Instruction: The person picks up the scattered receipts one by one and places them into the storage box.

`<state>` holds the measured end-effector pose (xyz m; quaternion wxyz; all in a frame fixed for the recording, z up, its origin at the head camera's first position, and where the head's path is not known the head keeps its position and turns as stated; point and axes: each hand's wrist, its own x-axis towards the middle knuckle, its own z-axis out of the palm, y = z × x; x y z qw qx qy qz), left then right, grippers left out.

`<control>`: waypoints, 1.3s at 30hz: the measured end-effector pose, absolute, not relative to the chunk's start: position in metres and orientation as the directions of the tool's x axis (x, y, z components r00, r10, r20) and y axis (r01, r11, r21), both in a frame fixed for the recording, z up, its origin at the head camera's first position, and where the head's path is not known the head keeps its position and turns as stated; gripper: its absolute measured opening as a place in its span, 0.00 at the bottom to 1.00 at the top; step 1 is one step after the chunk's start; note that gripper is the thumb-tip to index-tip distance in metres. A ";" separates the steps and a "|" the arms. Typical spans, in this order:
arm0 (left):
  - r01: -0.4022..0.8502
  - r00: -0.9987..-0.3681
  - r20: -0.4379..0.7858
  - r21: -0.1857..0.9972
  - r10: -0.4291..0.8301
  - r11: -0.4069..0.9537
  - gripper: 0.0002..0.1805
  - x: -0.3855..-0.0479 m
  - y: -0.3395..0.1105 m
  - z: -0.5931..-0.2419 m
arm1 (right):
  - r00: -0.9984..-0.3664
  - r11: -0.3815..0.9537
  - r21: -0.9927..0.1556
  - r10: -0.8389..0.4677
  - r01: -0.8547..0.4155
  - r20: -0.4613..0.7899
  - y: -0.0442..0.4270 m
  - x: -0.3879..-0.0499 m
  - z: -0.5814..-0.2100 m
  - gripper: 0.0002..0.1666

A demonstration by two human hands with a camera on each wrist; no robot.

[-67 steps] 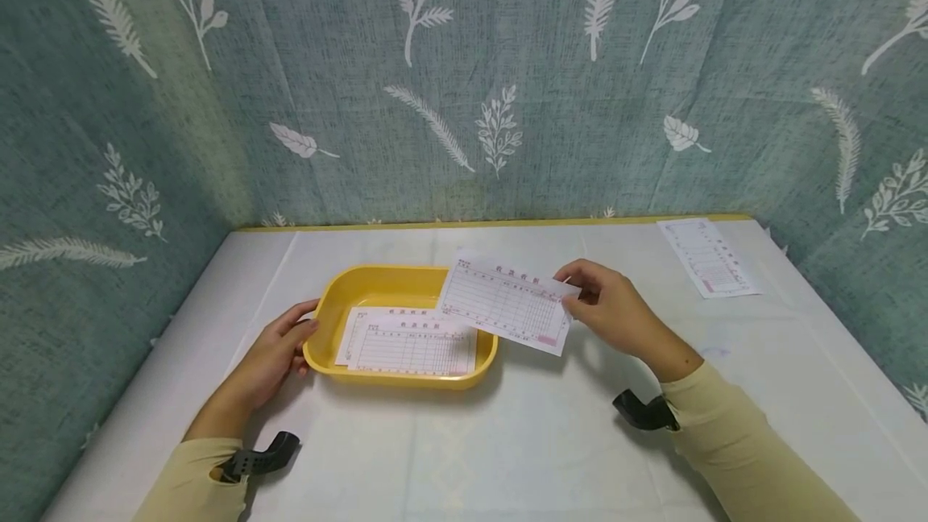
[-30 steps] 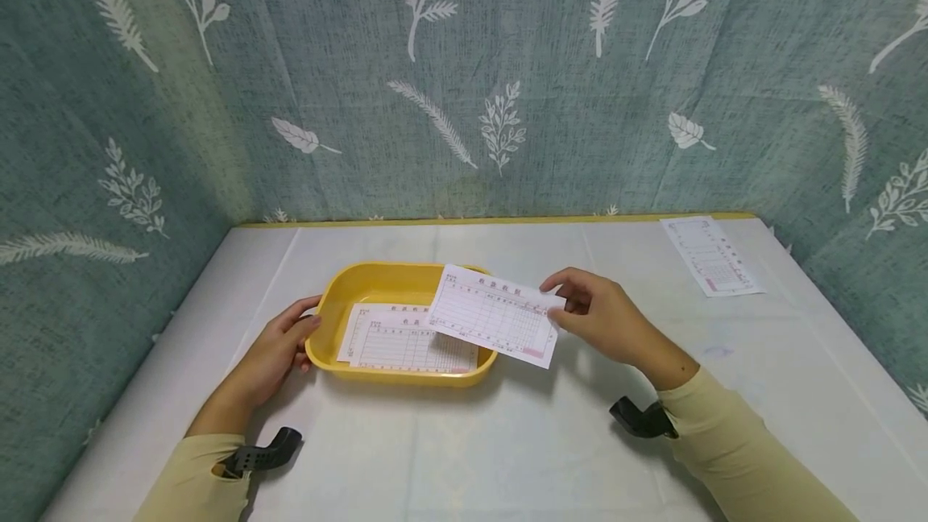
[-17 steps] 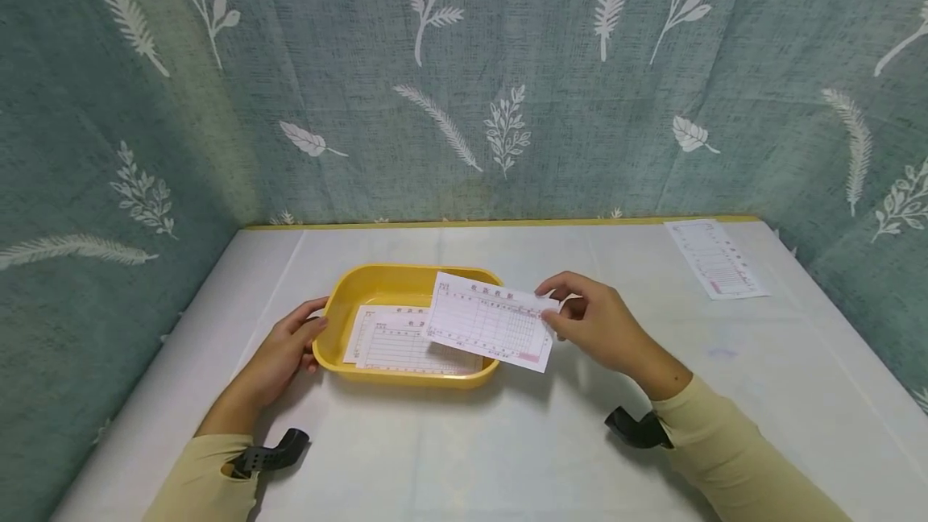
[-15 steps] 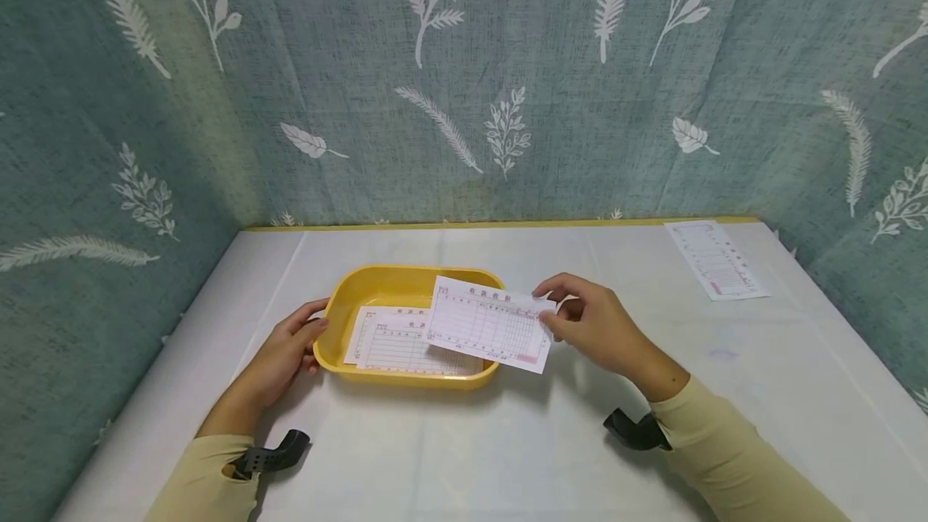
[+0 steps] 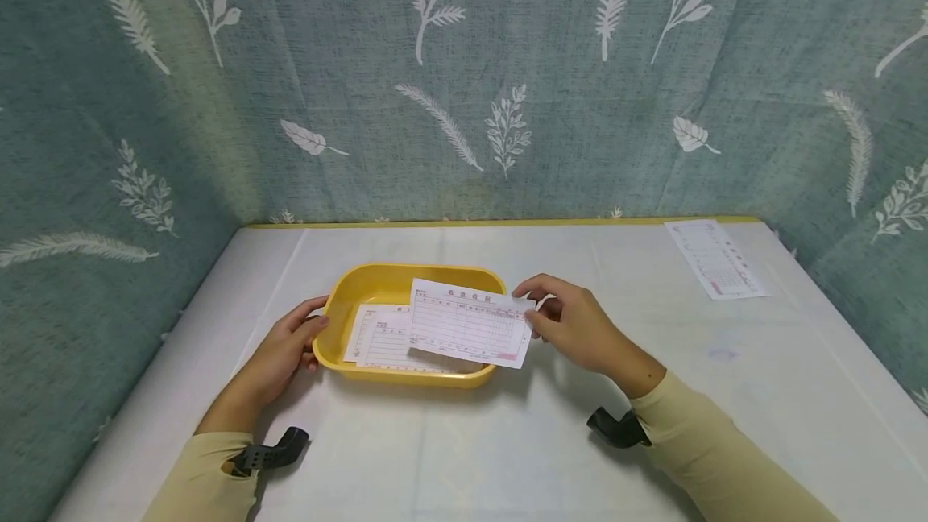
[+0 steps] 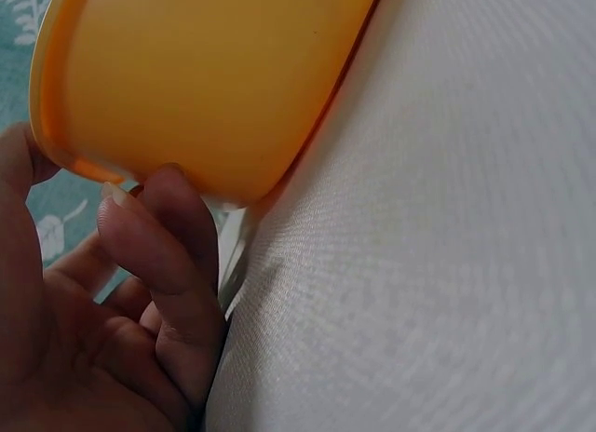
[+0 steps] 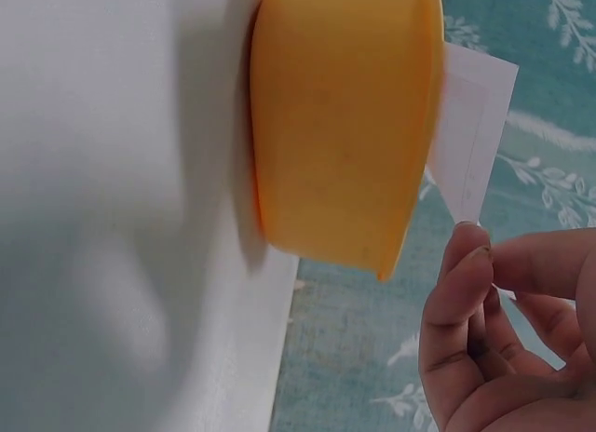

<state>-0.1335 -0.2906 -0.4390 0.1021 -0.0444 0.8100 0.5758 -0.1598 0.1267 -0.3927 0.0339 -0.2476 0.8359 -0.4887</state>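
A yellow plastic tray [image 5: 406, 378] stands left of the table's middle, with printed receipt slips [image 5: 384, 346] lying overlapped inside. My left hand [image 5: 279, 354] holds the tray's left end, thumb and fingers at its rim in the left wrist view. At the right, my right hand [image 5: 580, 327] pinches another receipt slip [image 5: 464, 322] by its right edge between thumb and fingers. That slip tilts over the tray's right side and hides part of the slips below. In the right wrist view the held slip [image 7: 475, 125] shows above the tray's rim [image 7: 436, 125].
One more receipt slip [image 5: 716, 258] lies at the table's back right corner. Patterned green cloth [image 5: 464, 127] stands behind and at both sides of the white tabletop [image 5: 464, 457]. Black wrist mounts [image 5: 275, 451] are strapped to both forearms.
My right hand has carried the pinched slip leftward and slightly down, farther over the tray, covering more of the slips inside. The left hand keeps its hold on the tray.
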 end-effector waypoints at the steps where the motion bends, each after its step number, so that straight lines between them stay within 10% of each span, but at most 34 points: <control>1: -0.187 -0.976 -0.214 0.924 0.044 0.332 0.31 -0.133 -0.291 -0.439 | -0.872 0.398 -0.832 -0.452 -0.386 0.187 0.125 -0.160 -0.392 0.16; 39: -0.174 -0.979 -0.200 0.929 0.047 0.328 0.30 -0.133 -0.291 -0.440 | -0.859 0.437 -0.805 -0.486 -0.400 0.163 0.082 -0.164 -0.401 0.14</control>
